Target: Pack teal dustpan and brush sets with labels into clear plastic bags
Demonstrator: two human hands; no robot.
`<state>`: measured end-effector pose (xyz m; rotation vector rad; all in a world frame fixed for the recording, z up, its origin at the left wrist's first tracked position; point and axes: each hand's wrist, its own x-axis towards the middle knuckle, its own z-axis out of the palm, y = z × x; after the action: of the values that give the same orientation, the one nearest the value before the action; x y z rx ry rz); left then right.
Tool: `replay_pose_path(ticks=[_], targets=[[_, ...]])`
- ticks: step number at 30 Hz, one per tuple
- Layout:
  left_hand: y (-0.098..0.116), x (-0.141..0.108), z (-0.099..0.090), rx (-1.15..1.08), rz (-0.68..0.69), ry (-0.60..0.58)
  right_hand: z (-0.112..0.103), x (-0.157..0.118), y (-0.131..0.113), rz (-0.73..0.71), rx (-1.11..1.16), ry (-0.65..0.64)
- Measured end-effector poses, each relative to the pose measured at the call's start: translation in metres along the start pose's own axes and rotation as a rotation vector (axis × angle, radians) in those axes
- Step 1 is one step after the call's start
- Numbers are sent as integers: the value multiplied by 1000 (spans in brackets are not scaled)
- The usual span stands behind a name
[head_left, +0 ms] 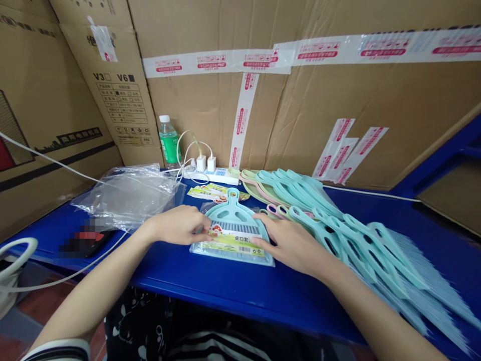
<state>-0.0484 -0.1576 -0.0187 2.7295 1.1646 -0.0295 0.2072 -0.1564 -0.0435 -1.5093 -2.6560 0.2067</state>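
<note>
A light-blue dustpan point(233, 213) lies flat in clear plastic on the blue table, its looped handle pointing away from me. Grey-blue brush bristles show across it, partly covered by a yellow-and-white label card point(235, 241). My left hand point(182, 225) is closed, thumb and fingers pinched at the card's left end. On the other side, my right hand point(285, 243) grips the dustpan's right edge, its thumb pressing on the card. Whether the card sits inside or on top of the plastic I cannot tell.
Several light-blue brushes point(361, 250) and a row of dustpans point(289, 188) lie to the right. Clear plastic bags point(128, 195) are at the left, more label cards point(212, 191) behind. A power strip point(221, 175) and bottle point(170, 143) stand against cardboard point(203, 105).
</note>
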Motion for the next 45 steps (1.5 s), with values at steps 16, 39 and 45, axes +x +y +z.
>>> replay_pose_path(ticks=[16,39,45], targets=[[0,7,8,-32,26,-30,2,0,0,-21,-26,-29],[-6,3,4,137,-219,6,3,0,4,19,146,-107],[-6,4,2,-19,-326,-46,-1,-4,4,-24,182,-133]])
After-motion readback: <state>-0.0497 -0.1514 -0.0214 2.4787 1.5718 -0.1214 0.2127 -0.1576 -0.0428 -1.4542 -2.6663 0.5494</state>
